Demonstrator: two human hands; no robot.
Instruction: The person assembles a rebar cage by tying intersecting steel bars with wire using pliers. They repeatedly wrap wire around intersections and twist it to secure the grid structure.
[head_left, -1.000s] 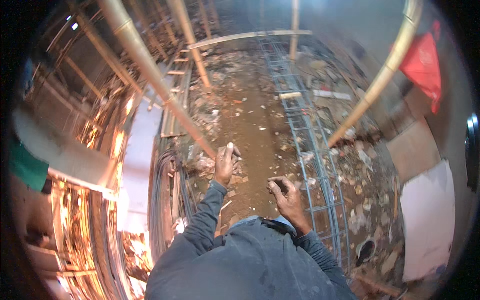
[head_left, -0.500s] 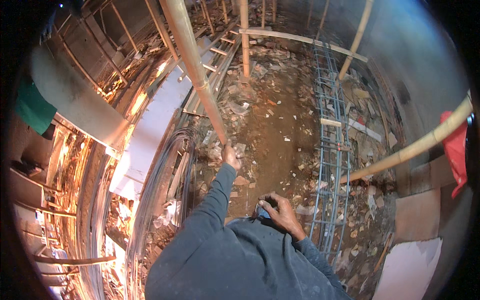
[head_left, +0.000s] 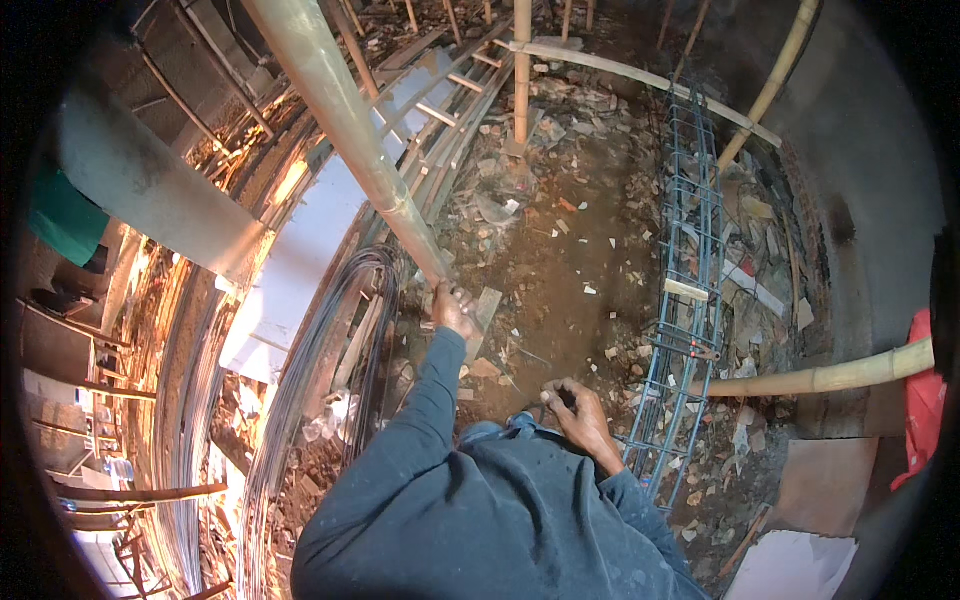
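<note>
My left hand point(head_left: 455, 308) is wrapped round the lower part of a thick bamboo pole point(head_left: 370, 160), which leans up to the far left. Just right of that hand, a flat strip of wood point(head_left: 486, 318) shows against the dirt. My right hand point(head_left: 583, 425) is held close in front of my body, with its fingers curled toward the thumb. A small dark patch shows between these fingers, and I cannot make out whether it is an object or shadow.
A long steel rebar cage point(head_left: 672, 345) lies to the right, beside another bamboo pole point(head_left: 830, 378). Coiled steel rods point(head_left: 300, 400) and a white panel point(head_left: 295, 265) are on the left. Rubble covers much of the dirt floor point(head_left: 570, 275). A wooden ladder-like frame point(head_left: 440, 113) lies further off.
The view has shifted, and the rebar cage and right-hand pole sit differently in it. My left hand still grips the bamboo pole. My right hand stays curled, now a little further right in view.
</note>
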